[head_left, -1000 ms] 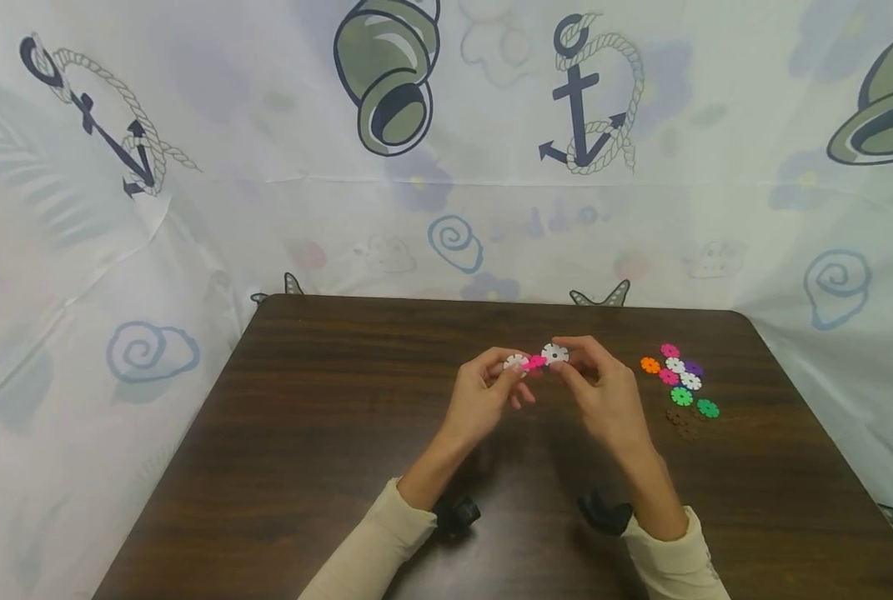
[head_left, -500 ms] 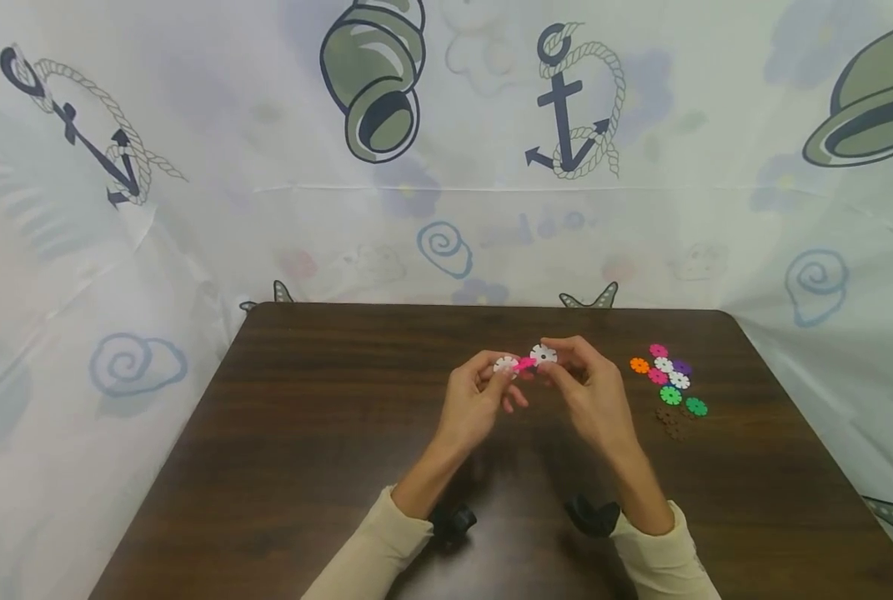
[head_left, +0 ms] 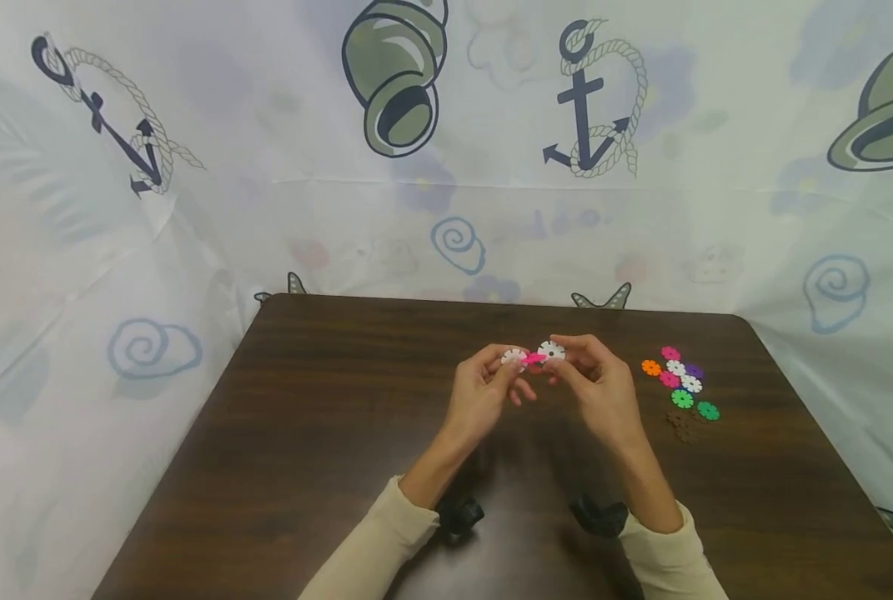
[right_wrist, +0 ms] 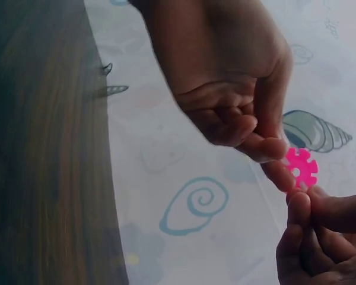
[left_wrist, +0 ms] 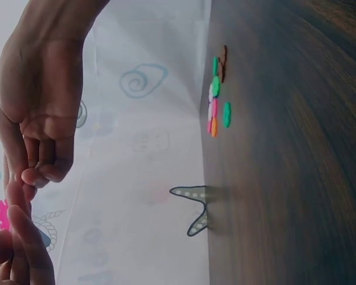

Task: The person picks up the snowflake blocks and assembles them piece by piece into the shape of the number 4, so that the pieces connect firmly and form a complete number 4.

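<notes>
Over the table, my left hand [head_left: 478, 392] pinches a white notched disc [head_left: 514, 357] between thumb and fingers. Opposite it, my right hand [head_left: 605, 390] pinches a second white notched disc [head_left: 551, 351]. Between the two sits a pink notched disc [head_left: 534, 358], turned nearly edge-on in the head view and seemingly joined to both. From the right wrist, the pink disc [right_wrist: 301, 168] shows its face and centre hole between both hands' fingertips. In the left wrist view, only part of the pink disc [left_wrist: 2, 215] shows beside the fingers; the white discs are hidden there.
On the right of the dark wooden table [head_left: 326, 433] lies a loose group of discs: a pink disc [head_left: 670, 353], an orange disc [head_left: 651, 367], white and purple ones, a green disc [head_left: 708, 411] and brown discs [head_left: 684, 425]. A printed cloth [head_left: 341, 225] hangs behind the table.
The head view shifts slightly left and right. Both hands keep their grip and stay almost in place; the pink disc looks a little more edge-on now.
</notes>
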